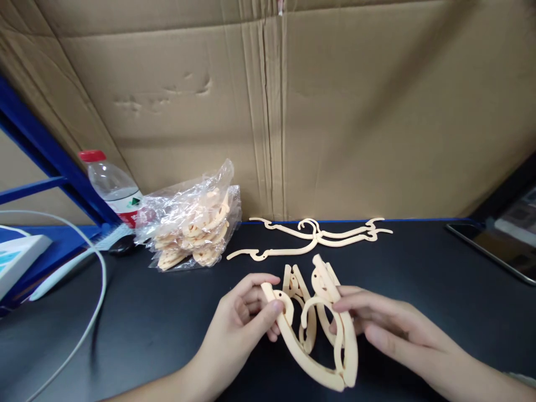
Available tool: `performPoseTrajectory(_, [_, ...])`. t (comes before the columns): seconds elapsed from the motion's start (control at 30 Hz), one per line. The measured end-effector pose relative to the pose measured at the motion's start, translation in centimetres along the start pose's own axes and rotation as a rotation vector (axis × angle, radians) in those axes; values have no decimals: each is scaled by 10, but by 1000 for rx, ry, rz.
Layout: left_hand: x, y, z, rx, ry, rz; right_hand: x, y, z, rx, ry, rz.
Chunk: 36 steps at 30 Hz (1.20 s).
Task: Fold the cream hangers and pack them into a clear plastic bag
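A cream folding hanger (350, 352) is partly folded into a V, its hinge end toward me and its curved hook between the two arms. My left hand (247, 315) pinches the tip of its left arm between thumb and fingers. My right hand (389, 324) has its fingers on the right arm, with the index fingertip on top and the thumb apart from it. Just behind stand more folded hanger parts (310, 329), partly hidden by the held one. Farther back, opened hangers (288, 252) lie flat, overlapping on the black table (167, 324).
A clear plastic bag (196, 223) of folded hangers sits at the back left, beside a red-capped bottle (113, 187). A white cable (103, 279) loops over the left side near a blue frame (31, 134). A dark-screened device (502, 240) stands right; cardboard (377, 111) walls the back.
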<state>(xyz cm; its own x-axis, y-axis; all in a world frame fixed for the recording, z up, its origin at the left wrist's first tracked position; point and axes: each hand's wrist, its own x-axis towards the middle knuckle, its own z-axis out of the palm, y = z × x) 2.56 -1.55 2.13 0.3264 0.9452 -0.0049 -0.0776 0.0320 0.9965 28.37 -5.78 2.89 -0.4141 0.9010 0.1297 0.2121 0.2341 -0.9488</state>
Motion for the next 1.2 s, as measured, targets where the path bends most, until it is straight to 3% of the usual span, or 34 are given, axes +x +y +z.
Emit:
performPoseTrajectory(0.2, [-6, -1, 5, -13, -67, -35, -6, -11, 3, -194, -162, -59])
performPoseTrajectory(0.47, [-5, 0, 5, -18, -129, -3, -11, -4, 4, -252, -199, -33])
performPoseTrajectory(0.73, [-8, 2, 9, -47, -226, -48, -10, -25, 10, -318, -206, -133])
performPoseTrajectory(1.1, [-6, -3, 11, -16, -243, -92, -12, -25, 11, -185, -257, 35])
performPoseTrajectory(1.2, [-3, -4, 7, -40, -165, -42, -13, -15, 2, -149, -172, 71])
